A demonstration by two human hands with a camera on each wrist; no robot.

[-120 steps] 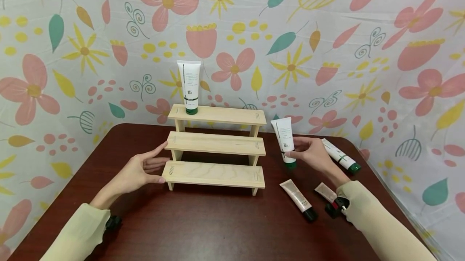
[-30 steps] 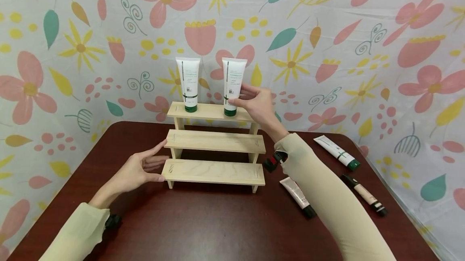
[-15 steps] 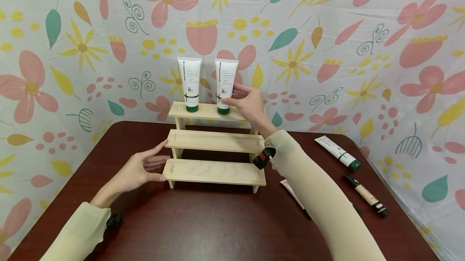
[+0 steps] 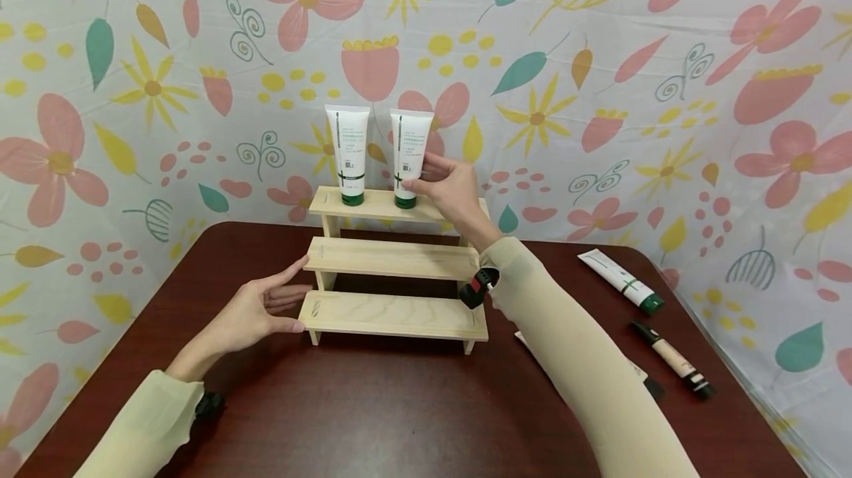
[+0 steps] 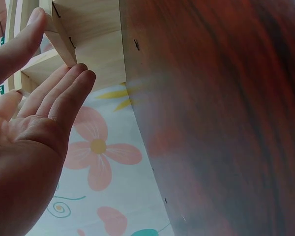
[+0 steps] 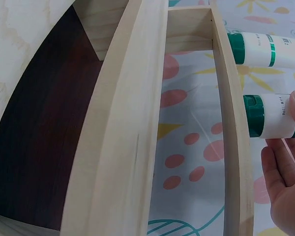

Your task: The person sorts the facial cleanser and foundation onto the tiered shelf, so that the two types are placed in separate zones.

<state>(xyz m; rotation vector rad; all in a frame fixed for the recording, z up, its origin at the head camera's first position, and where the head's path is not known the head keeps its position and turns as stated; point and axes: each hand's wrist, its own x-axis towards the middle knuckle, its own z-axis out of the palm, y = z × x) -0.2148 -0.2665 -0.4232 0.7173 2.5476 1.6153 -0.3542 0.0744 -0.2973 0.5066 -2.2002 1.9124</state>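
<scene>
A three-tier wooden display rack (image 4: 393, 315) stands on the dark table. On its top tier one white squeeze tube (image 4: 349, 149) is upright on its green cap, at the left. Beside it, a small gap apart, a matching tube (image 4: 409, 139) stands cap down, and my right hand (image 4: 455, 193) pinches its lower part between thumb and fingers. The right wrist view shows both green caps (image 6: 253, 116) at the top tier's edge. With fairly straight fingers, my left hand (image 4: 242, 319) touches the rack's left end, thumb by the bottom tier and index finger by the middle one.
A third white tube (image 4: 620, 280) lies on the table's right side. Near it lies a slim beige tube with black ends (image 4: 672, 359). My right sleeve (image 4: 566, 345) partly covers further tubes lying beneath it. A floral cloth (image 4: 532, 56) hangs behind the table.
My right hand has brought the second white tube from the table at the right up onto the top tier, then shifted it left towards the first. My left hand has stayed at the rack.
</scene>
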